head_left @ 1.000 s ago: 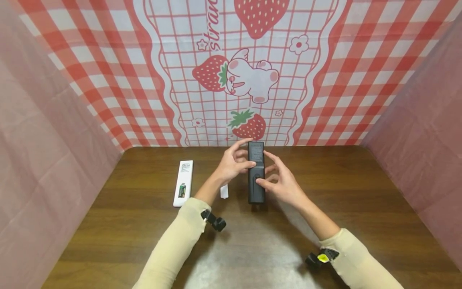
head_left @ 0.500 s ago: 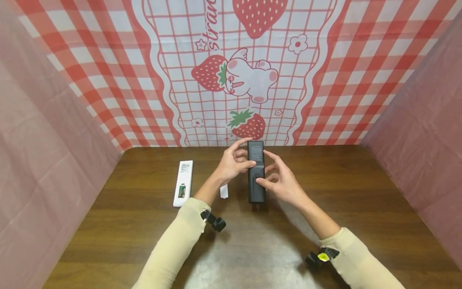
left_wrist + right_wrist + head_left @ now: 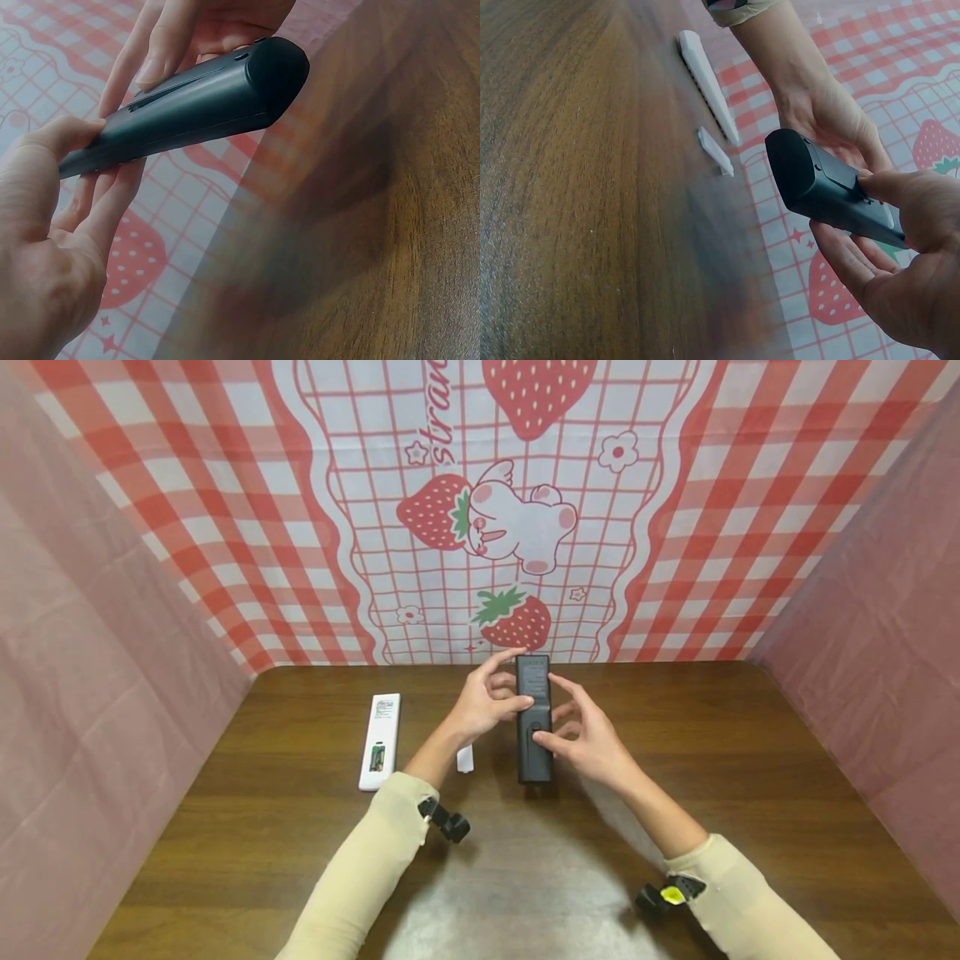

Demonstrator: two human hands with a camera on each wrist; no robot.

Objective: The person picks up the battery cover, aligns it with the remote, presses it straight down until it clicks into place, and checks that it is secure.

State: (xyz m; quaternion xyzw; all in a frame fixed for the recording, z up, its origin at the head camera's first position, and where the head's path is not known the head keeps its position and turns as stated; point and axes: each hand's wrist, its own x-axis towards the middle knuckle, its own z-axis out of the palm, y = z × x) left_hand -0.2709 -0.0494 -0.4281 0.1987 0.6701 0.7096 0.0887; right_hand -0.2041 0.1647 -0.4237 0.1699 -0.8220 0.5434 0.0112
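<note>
A black remote control is held up over the table with its back, printed label and battery cover toward me. My left hand grips its upper part from the left, thumb on the back and fingers behind and at the top end. From the right, my right hand holds it lower down, the thumb pressing on the battery cover and the fingers underneath. Left of the hands lies a white remote control, back up, its battery compartment uncovered. A small white battery cover lies beside my left wrist, partly hidden by it.
The brown wooden table spreads beneath both arms. A red and white strawberry-print cloth hangs at its back edge, and pink cloth walls stand on both sides. Black cameras are strapped to the wrists.
Both hands keep the same grip on the black remote control, which stays almost in place. The white remote control and white battery cover have not moved.
</note>
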